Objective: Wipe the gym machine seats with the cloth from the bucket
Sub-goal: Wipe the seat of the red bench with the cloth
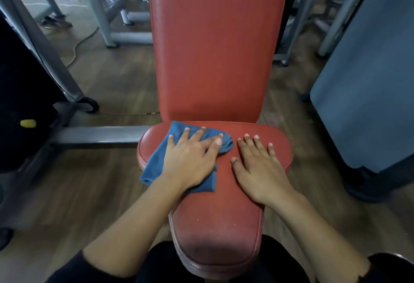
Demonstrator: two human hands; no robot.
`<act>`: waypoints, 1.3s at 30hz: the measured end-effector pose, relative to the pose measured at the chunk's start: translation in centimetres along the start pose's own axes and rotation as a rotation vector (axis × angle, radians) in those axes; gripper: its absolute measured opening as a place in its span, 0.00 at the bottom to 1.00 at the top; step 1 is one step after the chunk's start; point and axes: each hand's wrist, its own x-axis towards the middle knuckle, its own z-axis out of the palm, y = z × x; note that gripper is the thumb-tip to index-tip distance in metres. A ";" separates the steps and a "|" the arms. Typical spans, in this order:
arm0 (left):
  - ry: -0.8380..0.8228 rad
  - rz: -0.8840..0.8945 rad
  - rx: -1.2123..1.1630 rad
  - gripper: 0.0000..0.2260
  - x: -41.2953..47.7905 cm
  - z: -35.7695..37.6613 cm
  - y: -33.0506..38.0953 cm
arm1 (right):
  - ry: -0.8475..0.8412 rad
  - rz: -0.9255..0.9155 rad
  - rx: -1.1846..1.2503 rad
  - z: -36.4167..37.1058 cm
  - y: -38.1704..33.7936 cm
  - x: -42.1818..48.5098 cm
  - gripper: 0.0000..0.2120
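The blue cloth [156, 164] lay on the wide far part of the red seat [215, 226], toward its left edge and just short of the backrest [212, 47]. One corner hung over the left edge. The left grip [190, 159] lay flat on top of it, palm down and fingers [186, 134] spread wide. It pressed the cloth rather than clutching it. That pose probably served to put an even load over as much cloth as possible, so a sweep would clean a broad strip of the vinyl.

The right grip [259, 170] rested bare on the seat just beside the cloth, toward the right edge. It too was flat, with straight fingers [257, 141], and held nothing. It looked like a brace, steadying the person while they leaned over the pad. Both forearms reached in from the near end of the seat and ran roughly parallel, with wrists low and nearly level with the padding.

The narrow near end of the seat showed pale specks and a dull patch, so that part likely needed wiping yet. No bucket was in view.
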 end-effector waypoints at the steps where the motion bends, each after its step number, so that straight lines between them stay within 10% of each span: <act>1: 0.010 0.030 0.014 0.19 -0.5 -0.1 -0.8 | 0.000 -0.003 0.001 -0.1 -0.1 0.0 0.28; 39: 0.084 0.025 0.021 0.25 1.0 -0.7 -6.0 | 0.069 0.021 0.018 0.5 -0.5 0.2 0.36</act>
